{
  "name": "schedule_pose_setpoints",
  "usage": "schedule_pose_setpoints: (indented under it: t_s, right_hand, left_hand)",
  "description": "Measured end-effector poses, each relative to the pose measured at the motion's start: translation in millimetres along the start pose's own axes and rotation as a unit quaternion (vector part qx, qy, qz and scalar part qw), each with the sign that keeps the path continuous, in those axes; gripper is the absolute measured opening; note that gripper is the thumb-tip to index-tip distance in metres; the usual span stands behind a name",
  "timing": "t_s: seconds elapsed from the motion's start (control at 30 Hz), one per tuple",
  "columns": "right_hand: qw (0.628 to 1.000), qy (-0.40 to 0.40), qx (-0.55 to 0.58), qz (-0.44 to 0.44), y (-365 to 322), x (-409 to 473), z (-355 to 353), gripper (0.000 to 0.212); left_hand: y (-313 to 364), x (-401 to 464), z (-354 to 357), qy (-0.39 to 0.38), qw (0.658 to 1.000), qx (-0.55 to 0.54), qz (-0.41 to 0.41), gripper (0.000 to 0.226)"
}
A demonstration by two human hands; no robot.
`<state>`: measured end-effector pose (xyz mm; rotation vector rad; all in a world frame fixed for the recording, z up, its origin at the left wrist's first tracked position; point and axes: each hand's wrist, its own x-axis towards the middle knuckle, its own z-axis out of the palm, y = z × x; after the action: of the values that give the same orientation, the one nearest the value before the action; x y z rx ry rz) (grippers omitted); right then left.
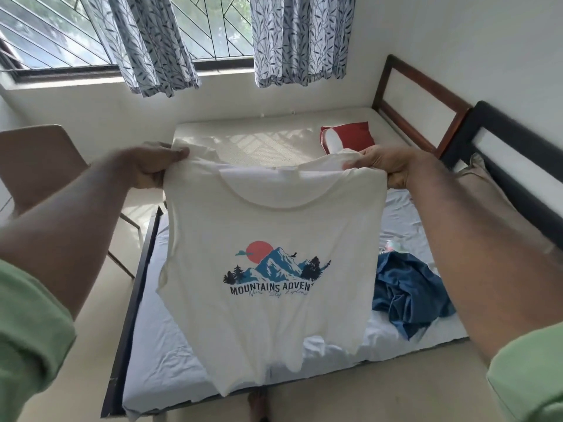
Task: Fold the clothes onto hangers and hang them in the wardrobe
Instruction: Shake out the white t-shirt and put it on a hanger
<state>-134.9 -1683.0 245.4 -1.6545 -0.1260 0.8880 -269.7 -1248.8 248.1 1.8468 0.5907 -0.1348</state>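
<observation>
A cream T-shirt (pixel 268 226) with a mountain print and the words "MOUNTAINS ADVENT" hangs spread out in front of me, above the bed. My left hand (pixel 152 167) grips its left shoulder. My right hand (pixel 387 169) grips its right shoulder. The print faces me and the hem hangs loose near the bed's foot. A crumpled blue garment (pixel 411 293) lies on the bed sheet to the right of the shirt. No hanger or wardrobe is in view.
The bed (pixel 170 354) with a pale sheet fills the middle, with a red pillow (pixel 353 138) at its head. A beige chair (pixel 39 166) stands at the left. A dark bed frame (pixel 511 147) runs along the right. Curtains (pixel 292 41) hang over the window behind.
</observation>
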Motion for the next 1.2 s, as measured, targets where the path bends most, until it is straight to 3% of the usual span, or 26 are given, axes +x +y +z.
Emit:
schedule_pose_setpoints:
  t_s: [0.1,0.17,0.27,0.4,0.5,0.57,0.63,0.7,0.73,0.8,0.83,0.9,1.0,1.07,1.13,1.2]
  right_hand:
    - [0.995,0.092,0.023,-0.025,3.5,27.2,3.1,0.038]
    - [0.99,0.11,0.057,-0.064,3.6,43.0,5.9,0.051]
    - [0.989,0.083,0.05,-0.113,-9.9,61.7,20.6,0.053]
    - [0.99,0.023,-0.016,-0.136,-36.9,80.6,51.4,0.05]
    - [0.984,0.028,-0.064,-0.162,-49.2,88.6,68.3,0.024]
    - [0.975,0.087,-0.091,-0.184,-54.2,94.4,72.1,0.018]
    - [0.953,0.198,-0.113,-0.201,-57.6,102.0,71.5,0.026]
    - [0.922,0.314,-0.123,-0.189,-61.6,107.4,72.5,0.039]
    - [0.908,0.358,-0.121,-0.182,-63.2,107.2,75.4,0.041]
    - [0.889,0.407,-0.109,-0.178,-67.3,106.5,78.8,0.04]
    - [0.895,0.399,-0.086,-0.179,-70.1,104.3,79.9,0.037]
    - [0.928,0.328,0.01,-0.176,-72.6,99.1,79.0,0.038]
    - [0.962,0.216,0.065,-0.157,-71.8,88.4,75.2,0.038]
    - [0.966,0.196,0.046,-0.166,-64.8,83.2,71.4,0.029]
    - [0.96,0.218,0.031,-0.175,-58.6,76.6,66.7,0.03]
    - [0.934,0.294,-0.017,-0.202,-52.6,68.6,57.2,0.027]
  left_hand:
    - [5.1,37.7,6.8,0.032,0.994,0.091,-0.042,0.017]
    - [13.4,55.6,23.0,0.064,0.987,0.14,-0.048,0.019]
    - [44.0,75.0,62.1,-0.037,0.999,0.032,0.016,0.022]
    - [83.1,81.2,113.9,-0.191,0.973,-0.02,0.13,0.025]
    - [103.6,83.3,139.0,-0.243,0.95,-0.013,0.193,0.025]
    - [115.2,86.4,147.2,-0.195,0.951,0.001,0.24,0.021]
    - [118.0,93.2,150.8,-0.034,0.956,0.028,0.289,0.001]
    - [111.8,96.6,154.6,0.13,0.942,0.04,0.307,0.02]
    - [107.4,97.9,158.1,0.112,0.945,0.019,0.308,0.024]
    - [100.8,91.7,167.3,-0.073,0.952,-0.043,0.295,0.017]
    - [96.8,89.6,171.5,-0.147,0.944,-0.074,0.287,0.015]
    - [94.3,85.6,174.7,-0.219,0.921,-0.101,0.305,0.028]
    - [90.3,92.0,180.7,-0.177,0.925,-0.037,0.334,0.054]
    - [90.0,97.3,181.7,-0.093,0.938,-0.017,0.332,0.04]
    - [90.9,94.8,179.8,-0.066,0.942,-0.021,0.328,0.008]
    - [93.7,92.2,174.6,-0.071,0.952,-0.08,0.286,0.027]
